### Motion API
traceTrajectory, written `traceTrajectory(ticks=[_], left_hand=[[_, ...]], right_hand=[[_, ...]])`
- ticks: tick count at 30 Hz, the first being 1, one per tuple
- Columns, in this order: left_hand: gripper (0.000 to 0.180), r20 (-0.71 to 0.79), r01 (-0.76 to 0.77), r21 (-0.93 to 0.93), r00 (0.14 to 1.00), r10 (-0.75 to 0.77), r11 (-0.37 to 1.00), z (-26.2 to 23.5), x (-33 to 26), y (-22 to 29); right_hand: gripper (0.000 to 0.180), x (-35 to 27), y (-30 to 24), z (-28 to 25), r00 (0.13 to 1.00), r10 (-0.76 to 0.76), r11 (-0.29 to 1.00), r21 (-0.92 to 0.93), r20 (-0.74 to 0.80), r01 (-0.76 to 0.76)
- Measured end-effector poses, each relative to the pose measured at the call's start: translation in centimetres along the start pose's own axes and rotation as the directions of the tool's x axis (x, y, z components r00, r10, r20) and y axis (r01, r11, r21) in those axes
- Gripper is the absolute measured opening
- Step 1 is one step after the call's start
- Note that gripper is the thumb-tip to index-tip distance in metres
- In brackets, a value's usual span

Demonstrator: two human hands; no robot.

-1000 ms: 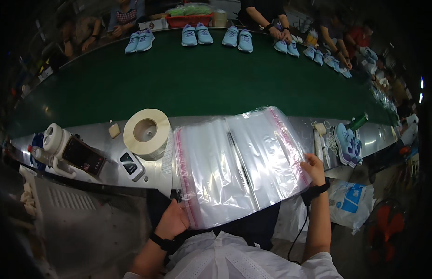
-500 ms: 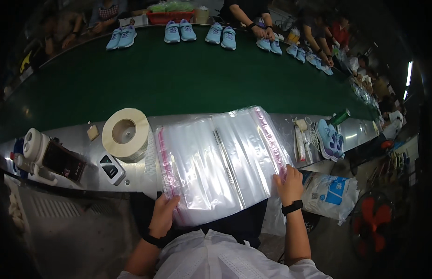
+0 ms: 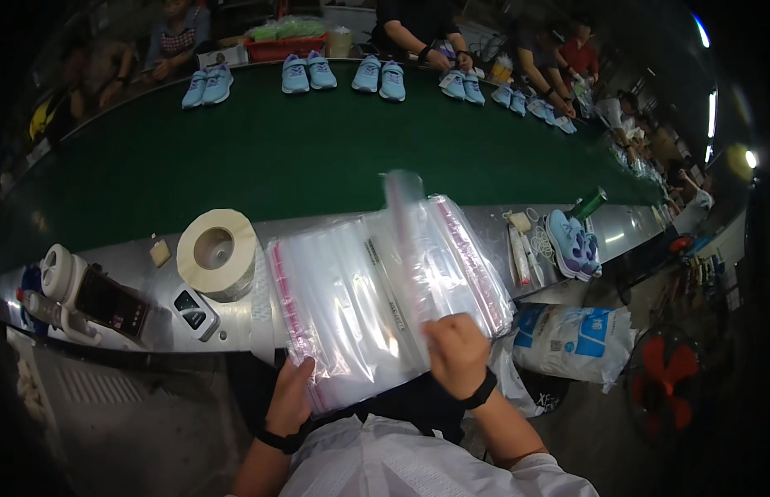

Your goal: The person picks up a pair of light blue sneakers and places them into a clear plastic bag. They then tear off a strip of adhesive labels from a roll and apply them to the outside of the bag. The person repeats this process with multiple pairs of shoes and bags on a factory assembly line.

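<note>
A stack of clear plastic zip bags (image 3: 343, 319) with pink closure strips lies in front of me, overhanging the near edge of the metal ledge. My left hand (image 3: 290, 396) grips the stack's near left corner, thumb on top. Over the right half, my right hand (image 3: 458, 354) is closed on the edge of the top bag (image 3: 407, 228). That edge is raised, folded toward the left, and smeared by motion. Under it, the pink strips of the bags below show along the right side.
A label roll (image 3: 242, 282), a small white device (image 3: 194, 313) and a phone-like screen (image 3: 110, 304) stand left. Right are light-blue shoes (image 3: 573, 244), a green can (image 3: 589, 203) and a white package (image 3: 571, 344). Beyond the green belt (image 3: 318, 157), people handle shoes; a red-bladed fan (image 3: 669, 369) stands low right.
My right hand has moved left from the stack's right edge, bringing the top bag's edge up and over. My left hand stays at its corner. The view has shifted slightly.
</note>
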State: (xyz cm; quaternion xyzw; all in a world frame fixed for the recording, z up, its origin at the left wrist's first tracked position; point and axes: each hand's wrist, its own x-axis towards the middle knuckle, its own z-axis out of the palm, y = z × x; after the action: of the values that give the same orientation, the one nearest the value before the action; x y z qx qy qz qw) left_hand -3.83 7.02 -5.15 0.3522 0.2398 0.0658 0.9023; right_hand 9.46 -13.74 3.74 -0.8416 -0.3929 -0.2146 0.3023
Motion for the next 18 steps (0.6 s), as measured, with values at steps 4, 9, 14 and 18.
traceTrajectory(ticks=[4, 9, 14, 18], left_hand=[[0.037, 0.030, 0.055, -0.179, 0.998, -0.051, 0.982, 1.0, -0.1, 0.5], [0.036, -0.042, 0.026, -0.077, 0.999, -0.030, 0.997, -0.1, 0.0, 0.3], [0.044, -0.039, -0.058, 0.172, 0.997, 0.066, 0.983, 0.7, 0.5, 0.1], [0.041, -0.040, -0.042, 0.170, 0.998, 0.050, 0.985, 0.1, 0.7, 0.0]], right_hand=[[0.030, 0.0, -4.9, 0.8, 0.905, -0.183, 0.890, 0.455, 0.384, -0.013], [0.030, -1.3, -0.4, -0.2, 0.933, 0.232, 0.844, 0.420, 0.277, -0.334], [0.043, -4.9, 10.4, 0.1, 0.879, 0.469, 0.785, -0.414, -0.087, -0.460], [0.031, -5.6, 12.5, 0.3, 0.845, 0.523, 0.743, -0.426, -0.111, -0.516]])
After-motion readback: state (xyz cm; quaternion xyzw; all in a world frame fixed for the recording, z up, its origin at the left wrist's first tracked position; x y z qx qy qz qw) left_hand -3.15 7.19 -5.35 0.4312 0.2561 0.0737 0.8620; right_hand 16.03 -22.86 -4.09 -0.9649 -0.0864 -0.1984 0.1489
